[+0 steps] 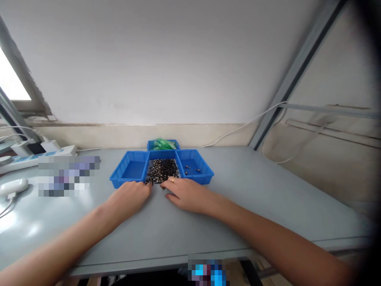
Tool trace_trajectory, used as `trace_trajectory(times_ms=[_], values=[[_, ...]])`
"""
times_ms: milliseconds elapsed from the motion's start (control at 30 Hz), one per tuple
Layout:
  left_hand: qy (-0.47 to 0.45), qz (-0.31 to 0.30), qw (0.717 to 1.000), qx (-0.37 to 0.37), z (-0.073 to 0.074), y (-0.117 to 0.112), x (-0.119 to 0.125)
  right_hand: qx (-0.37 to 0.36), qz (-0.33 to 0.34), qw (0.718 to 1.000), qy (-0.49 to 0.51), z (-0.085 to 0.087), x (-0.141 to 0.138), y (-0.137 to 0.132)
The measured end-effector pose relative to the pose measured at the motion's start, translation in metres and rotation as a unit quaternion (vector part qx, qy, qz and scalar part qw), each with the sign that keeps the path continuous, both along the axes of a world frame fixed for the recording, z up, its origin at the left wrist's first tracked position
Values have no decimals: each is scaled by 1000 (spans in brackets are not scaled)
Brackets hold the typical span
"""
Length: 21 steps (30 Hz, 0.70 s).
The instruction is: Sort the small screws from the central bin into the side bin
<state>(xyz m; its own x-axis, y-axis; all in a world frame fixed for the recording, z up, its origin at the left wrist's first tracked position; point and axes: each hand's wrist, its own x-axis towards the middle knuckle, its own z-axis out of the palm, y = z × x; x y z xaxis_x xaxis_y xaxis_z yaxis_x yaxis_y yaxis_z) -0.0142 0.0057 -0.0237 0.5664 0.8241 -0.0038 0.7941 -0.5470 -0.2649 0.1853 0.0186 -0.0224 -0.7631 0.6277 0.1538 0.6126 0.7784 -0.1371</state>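
Note:
A heap of small dark and brassy metal parts, like screws or connectors (162, 170), fills the middle blue tray. My left hand (133, 193) is at the heap's front left edge, its fingers curled together and partly hidden; what they hold, if anything, I cannot make out. My right hand (190, 194) lies palm down at the front right of the heap, thumb apart from the fingers. Its fingertips reach a small part at the heap's front edge. The right blue tray (208, 178) holds a few loose parts. The left blue tray (114, 179) shows a bare bottom.
Behind the middle tray stands another blue tray (149, 146) with green plastic bags (163, 144). A power strip (38, 158) with chargers, a white rounded device (14, 186) and a blurred-out object (70, 176) are at the left. A white cable (235, 130) runs along the wall.

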Motion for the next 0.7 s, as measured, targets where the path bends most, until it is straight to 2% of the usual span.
trace_trajectory(times_ms=[133,233,467,700], values=[[-1,-22,1000,-6,3,1,1,2,20,1000,-3,6,-2,-3],[-23,-65,997,-30,8,-3,5,12,47,999,10,8,-3,-4],[-85,-122,985,-92,23,-11,13,4,55,998,21,2,-1,2],[-119,-130,981,-80,19,-7,11,-11,58,998,31,-1,-1,5]])
